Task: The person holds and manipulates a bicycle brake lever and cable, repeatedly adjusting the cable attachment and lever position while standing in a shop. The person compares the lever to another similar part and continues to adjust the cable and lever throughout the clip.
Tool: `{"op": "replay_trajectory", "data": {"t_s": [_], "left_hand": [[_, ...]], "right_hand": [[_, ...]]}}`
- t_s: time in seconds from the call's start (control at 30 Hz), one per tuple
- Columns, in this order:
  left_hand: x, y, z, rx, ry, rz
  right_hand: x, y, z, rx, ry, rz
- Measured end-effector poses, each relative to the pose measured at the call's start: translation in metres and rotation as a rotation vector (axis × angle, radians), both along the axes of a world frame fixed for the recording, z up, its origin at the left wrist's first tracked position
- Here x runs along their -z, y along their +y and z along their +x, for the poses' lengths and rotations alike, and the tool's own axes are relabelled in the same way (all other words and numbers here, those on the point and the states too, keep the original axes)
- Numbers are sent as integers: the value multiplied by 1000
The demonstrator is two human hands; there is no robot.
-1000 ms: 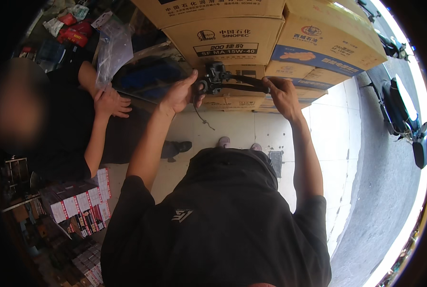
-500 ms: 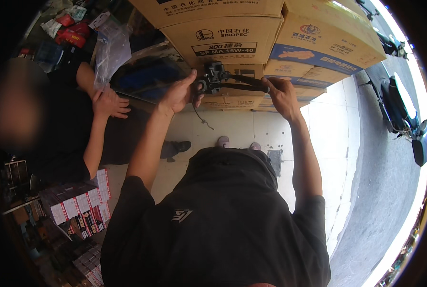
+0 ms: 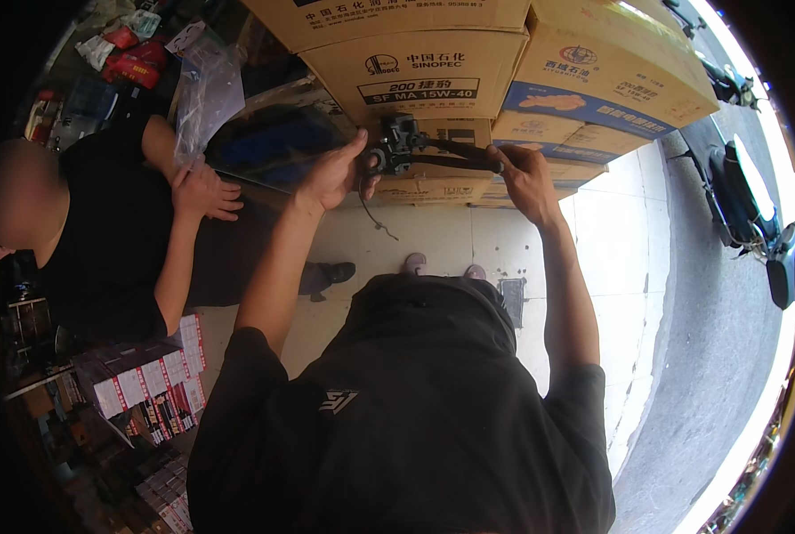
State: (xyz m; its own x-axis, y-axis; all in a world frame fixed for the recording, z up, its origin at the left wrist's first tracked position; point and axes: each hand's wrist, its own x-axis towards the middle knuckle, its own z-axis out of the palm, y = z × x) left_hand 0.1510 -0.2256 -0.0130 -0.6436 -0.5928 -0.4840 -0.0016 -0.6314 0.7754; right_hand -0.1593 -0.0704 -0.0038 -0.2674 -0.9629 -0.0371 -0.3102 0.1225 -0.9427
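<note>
I hold a black handlebar assembly (image 3: 433,153) out in front of me at chest height. My left hand (image 3: 337,171) grips its left end, beside a black clamp and switch block (image 3: 399,141). My right hand (image 3: 525,178) is closed around the bar's right end. A thin black cable (image 3: 375,216) dangles from the left part toward the floor. The bar lies roughly level, in front of stacked cardboard boxes (image 3: 433,76).
A person in black (image 3: 104,240) sits at my left, one hand (image 3: 203,191) resting on a blue-black object (image 3: 273,142). Small boxed goods (image 3: 148,392) fill shelves at lower left. Pale floor tiles (image 3: 620,240) lie ahead, with a parked scooter (image 3: 753,222) on the road to the right.
The bar and both hands have shifted slightly up and right in view. Grips unchanged; the seated person's hand stays put.
</note>
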Motion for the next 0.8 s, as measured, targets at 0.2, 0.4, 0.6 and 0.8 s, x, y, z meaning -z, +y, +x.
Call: {"op": "replay_trajectory", "data": {"t_s": [0.2, 0.4, 0.6, 0.8], "left_hand": [[-3, 2, -2, 8, -5, -12], [0, 2, -2, 4, -13, -7], [1, 3, 0, 22, 0, -18], [3, 4, 2, 39, 13, -24]], "right_hand": [[-2, 2, 2, 8, 12, 5], [-4, 3, 2, 6, 0, 22], [-8, 6, 4, -3, 3, 15], [-10, 7, 4, -8, 19, 50]]}}
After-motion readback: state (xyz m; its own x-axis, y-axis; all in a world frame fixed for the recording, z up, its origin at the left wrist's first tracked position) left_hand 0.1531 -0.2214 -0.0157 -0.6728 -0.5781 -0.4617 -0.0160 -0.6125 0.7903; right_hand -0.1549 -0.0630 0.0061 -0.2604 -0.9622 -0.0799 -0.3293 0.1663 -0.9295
